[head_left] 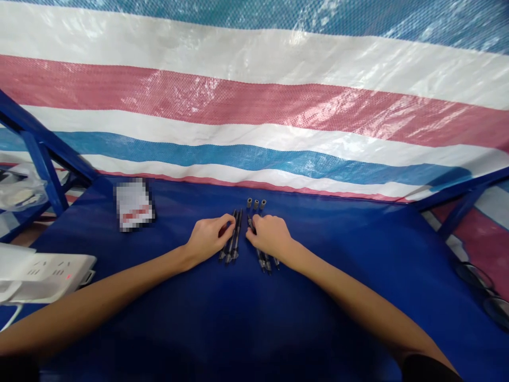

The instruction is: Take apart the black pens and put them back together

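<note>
A row of slim dark pens point(237, 233) lies on the blue table, with clear or grey pieces at the near ends. My left hand point(210, 237) is closed at this row's left side, thumb and fingertips pinched on the leftmost pen. A second group of dark pens point(261, 260) lies partly hidden beneath my right hand point(272, 233). Its thumb and index finger are closed on the far end of a dark pen point(249, 223). Just beyond the hands, three short grey metallic cylinders point(256, 204) stand in a line.
A pixelated white-and-red item point(134, 205) lies at the back left. The white power strip point(59, 270) sits at the left edge, its red light lit. Dark-rimmed glasses point(483, 289) are at the far right. Blue frame bars point(43, 167) and a striped sheet point(254, 106) bound the table.
</note>
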Tool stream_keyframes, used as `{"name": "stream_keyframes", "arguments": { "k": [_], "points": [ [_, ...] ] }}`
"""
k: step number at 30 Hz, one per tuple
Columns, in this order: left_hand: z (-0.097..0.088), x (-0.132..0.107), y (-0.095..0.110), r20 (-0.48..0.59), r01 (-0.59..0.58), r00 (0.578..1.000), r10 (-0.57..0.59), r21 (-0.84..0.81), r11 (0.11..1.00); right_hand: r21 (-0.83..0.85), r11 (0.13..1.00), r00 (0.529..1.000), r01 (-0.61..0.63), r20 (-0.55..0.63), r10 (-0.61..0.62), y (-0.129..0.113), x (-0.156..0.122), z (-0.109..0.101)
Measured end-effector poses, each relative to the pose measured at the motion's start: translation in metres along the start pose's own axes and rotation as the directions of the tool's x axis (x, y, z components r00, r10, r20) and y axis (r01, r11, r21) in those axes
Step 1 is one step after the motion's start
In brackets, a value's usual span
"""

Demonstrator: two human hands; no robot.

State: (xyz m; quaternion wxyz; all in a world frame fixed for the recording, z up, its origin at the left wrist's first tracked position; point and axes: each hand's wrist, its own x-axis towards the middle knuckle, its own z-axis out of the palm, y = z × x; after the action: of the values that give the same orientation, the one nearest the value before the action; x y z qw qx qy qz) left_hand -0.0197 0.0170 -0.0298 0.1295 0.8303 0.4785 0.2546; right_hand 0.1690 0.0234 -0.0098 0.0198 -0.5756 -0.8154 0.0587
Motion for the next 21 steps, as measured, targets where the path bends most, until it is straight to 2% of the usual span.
{"name": "stream_keyframes", "arguments": {
  "k": [3, 5, 7, 9, 11, 14, 16, 18, 21],
  "points": [
    [-0.001, -0.001, -0.001, -0.008, -0.040, 0.999, 0.040, -0.039, 0.998, 0.204, 0.975, 0.996, -0.090, 0.024, 0.087, 0.006, 0.003, -0.006],
    [-0.001, -0.002, -0.002, -0.046, -0.055, 0.998, 0.053, -0.046, 0.997, 0.418, 0.906, 0.997, -0.065, -0.011, 0.076, 0.011, 0.003, -0.011],
    [-0.002, -0.003, -0.002, -0.072, -0.086, 0.994, 0.082, -0.065, 0.994, 0.682, 0.729, 0.999, -0.049, 0.026, 0.042, 0.014, 0.000, -0.015],
    [-0.003, -0.003, -0.002, -0.092, -0.122, 0.989, 0.113, -0.094, 0.988, 0.867, 0.494, 0.997, -0.067, 0.075, 0.004, 0.014, -0.002, -0.019],
    [-0.004, -0.003, -0.001, -0.107, -0.158, 0.983, 0.146, -0.119, 0.980, 0.951, 0.297, 0.995, -0.088, 0.098, -0.018, 0.013, -0.004, -0.024],
    [-0.004, -0.003, -0.001, -0.124, -0.218, 0.971, 0.204, -0.114, 0.969, 0.987, 0.140, 0.996, -0.083, 0.087, -0.023, 0.011, -0.005, -0.029],
    [-0.003, -0.003, -0.002, -0.147, -0.263, 0.957, 0.248, -0.093, 0.960, 0.992, 0.104, 0.996, -0.075, 0.080, -0.041, 0.013, -0.005, -0.032],
    [0.000, -0.004, -0.004, -0.178, -0.287, 0.946, 0.271, -0.070, 0.955, 0.989, 0.138, 0.994, -0.060, 0.072, -0.087, 0.017, -0.006, -0.035],
    [0.004, -0.005, -0.008, -0.201, -0.291, 0.937, 0.285, -0.002, 0.957, 0.931, 0.366, 0.977, 0.012, 0.066, -0.202, 0.022, -0.010, -0.043]
  ]
}}
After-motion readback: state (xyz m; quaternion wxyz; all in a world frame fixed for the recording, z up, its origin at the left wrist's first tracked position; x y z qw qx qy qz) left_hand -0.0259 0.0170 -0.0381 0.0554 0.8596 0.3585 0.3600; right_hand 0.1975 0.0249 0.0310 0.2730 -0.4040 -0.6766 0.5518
